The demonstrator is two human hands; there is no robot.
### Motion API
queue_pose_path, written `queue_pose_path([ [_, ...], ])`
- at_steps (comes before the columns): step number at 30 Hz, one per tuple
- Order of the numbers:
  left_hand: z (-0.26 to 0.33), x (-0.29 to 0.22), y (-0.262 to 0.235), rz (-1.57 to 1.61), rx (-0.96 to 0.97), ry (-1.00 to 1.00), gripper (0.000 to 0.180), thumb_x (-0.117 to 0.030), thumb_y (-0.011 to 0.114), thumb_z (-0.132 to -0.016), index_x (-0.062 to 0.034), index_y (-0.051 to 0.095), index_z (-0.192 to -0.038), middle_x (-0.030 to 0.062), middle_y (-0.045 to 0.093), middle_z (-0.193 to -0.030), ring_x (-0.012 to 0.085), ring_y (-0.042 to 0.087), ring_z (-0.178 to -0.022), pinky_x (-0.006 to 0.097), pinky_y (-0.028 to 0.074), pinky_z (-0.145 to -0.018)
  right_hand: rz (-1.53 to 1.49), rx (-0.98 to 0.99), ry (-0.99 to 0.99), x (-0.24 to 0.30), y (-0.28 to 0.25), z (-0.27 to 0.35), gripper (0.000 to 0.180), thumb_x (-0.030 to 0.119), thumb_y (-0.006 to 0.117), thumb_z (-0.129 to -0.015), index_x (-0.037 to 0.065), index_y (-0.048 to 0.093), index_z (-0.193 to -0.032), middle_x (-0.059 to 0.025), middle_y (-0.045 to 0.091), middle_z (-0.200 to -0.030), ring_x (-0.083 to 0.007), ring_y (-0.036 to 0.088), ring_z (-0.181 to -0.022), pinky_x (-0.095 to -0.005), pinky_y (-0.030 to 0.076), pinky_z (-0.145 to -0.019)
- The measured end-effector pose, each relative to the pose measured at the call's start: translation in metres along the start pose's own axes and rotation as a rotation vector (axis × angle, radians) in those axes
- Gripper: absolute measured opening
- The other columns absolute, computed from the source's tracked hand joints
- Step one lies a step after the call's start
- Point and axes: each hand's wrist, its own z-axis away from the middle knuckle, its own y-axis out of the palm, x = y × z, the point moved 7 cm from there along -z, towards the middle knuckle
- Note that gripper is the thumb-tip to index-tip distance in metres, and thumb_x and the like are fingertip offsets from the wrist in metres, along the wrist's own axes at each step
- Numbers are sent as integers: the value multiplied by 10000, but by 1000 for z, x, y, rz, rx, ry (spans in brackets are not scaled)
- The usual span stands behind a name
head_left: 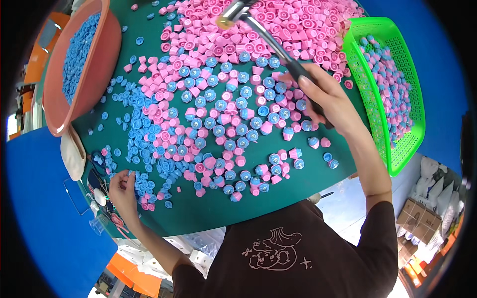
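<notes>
My right hand [328,102] is wrapped round the black handle of a hammer [268,39]. Its metal shaft slants up and left, and the head with a yellowish face hangs over the pink pieces. At the table's left, my left hand [123,193] has its fingertips pinched together beside small blue round caps [144,131]; what sits between them is too small to make out. Between the hands stand several rows of cupcake-shaped pieces [218,130], pink cups topped with blue caps. A big heap of loose pink cups [283,25] covers the far side.
A tilted salmon-coloured tub [107,59] of blue pieces stands at the far left. On the right, a green plastic basket [375,107] holds many pink-and-blue pieces. Cords and small items [102,193] lie along the left edge of the green table [198,213]. Cartons [420,218] are on the floor at right.
</notes>
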Motion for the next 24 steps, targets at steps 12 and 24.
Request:
queue_pose_path([
  [12,-18,-82,2,285,-53,143,184,-123,734,-860,5,678,-979,3,643,-824,52,531,-726,200,419,-650,142,83,48,-2,25,-27,315,279,519,-1002,61,540,-1229,7,595,-877,-24,431,-441,-179,321,-396],
  [24,18,-339,91,214,102,1219,222,-95,743,-762,-77,718,-982,44,649,-933,239,584,-857,347,466,-756,121,-324,-48,-12,-43,63,404,129,575,-961,-3,516,-1338,-46,614,-837,-28,430,-490,-175,297,-416],
])
